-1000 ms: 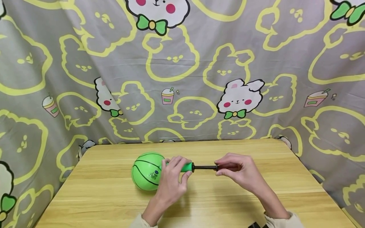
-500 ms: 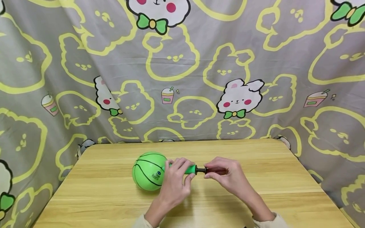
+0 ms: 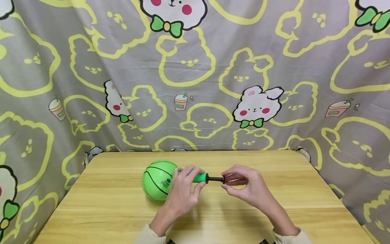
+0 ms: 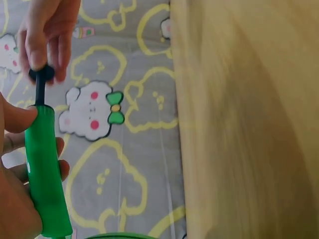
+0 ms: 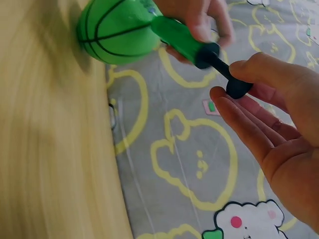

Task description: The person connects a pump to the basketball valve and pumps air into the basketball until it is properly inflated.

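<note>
In the head view, the green ball (image 3: 154,181) bears a small dark printed label (image 3: 166,183), its writing too small to read, and rests on the wooden desk (image 3: 122,203); the left hand (image 3: 184,191) hides its right side and part of the green pump (image 3: 200,178). That hand's grip is wrapped about the pump's barrel, while the right hand (image 3: 248,186) has a narrow grip on the black end disc (image 3: 224,179), with some black rod (image 3: 215,179) exposed between. Behind hangs a grey curtain (image 3: 195,64) printed with yellow outlines and three drink cups. The left wrist view shows a white mark (image 4: 28,168) on the barrel and the ball's edge below. The right wrist view puts the pump's far end against the ball, whether joined I cannot tell. One ball, one pump, two hands.
</note>
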The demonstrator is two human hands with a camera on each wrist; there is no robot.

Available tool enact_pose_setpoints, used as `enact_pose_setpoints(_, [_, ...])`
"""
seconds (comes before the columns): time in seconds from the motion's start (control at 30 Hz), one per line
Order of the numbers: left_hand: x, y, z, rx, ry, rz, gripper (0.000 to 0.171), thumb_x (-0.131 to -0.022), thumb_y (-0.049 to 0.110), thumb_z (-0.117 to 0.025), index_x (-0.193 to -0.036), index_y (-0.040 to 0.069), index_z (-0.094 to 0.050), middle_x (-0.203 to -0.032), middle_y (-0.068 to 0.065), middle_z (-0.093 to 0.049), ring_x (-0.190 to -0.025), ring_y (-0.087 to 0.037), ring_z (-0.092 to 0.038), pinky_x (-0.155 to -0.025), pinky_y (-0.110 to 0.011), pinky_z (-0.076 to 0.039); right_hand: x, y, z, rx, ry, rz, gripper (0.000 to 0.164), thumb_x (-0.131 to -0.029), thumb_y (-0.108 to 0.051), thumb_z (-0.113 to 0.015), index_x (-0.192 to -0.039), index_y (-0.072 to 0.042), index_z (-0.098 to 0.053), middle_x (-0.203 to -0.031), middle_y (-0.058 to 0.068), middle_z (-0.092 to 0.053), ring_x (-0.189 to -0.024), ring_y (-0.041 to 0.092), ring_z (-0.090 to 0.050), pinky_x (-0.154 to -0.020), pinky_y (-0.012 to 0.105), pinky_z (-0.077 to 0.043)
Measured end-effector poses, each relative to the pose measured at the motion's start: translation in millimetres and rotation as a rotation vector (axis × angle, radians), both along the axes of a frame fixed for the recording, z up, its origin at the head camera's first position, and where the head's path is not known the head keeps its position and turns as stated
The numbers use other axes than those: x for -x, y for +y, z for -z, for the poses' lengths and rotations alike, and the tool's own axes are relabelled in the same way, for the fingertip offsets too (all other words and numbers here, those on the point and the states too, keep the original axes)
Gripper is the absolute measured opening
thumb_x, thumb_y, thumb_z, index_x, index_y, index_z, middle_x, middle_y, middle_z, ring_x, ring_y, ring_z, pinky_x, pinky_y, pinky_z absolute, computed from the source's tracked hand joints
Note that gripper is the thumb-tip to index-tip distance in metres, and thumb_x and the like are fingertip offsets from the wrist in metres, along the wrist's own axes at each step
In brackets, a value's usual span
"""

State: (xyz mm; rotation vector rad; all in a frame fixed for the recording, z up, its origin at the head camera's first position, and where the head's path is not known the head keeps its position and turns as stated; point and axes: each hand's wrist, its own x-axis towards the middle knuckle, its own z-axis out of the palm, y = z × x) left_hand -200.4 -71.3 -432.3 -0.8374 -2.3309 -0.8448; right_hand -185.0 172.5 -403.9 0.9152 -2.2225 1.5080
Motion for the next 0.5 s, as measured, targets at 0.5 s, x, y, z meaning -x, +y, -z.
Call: enact_pose_setpoints(0.5, [11.8, -18, -3.8, -0.055, 0.014, -0.029, 0.022, -0.090, 0.019, -0.072, -0.111, 0.017, -0.067, -0.109, 0.002, -0.069, -0.102, -0.016, -0.065, -0.095, -0.048, -0.037, 0.9, 40, -13.5, 0.001, -0.089, -0.001, 0.032, -0.082, 0.004, -0.081, -0.108, -0.013, -0.074, -0.100, 0.008, -0.073, -0.087, 0.030, -0.076, -0.073, 0.037, -0.061])
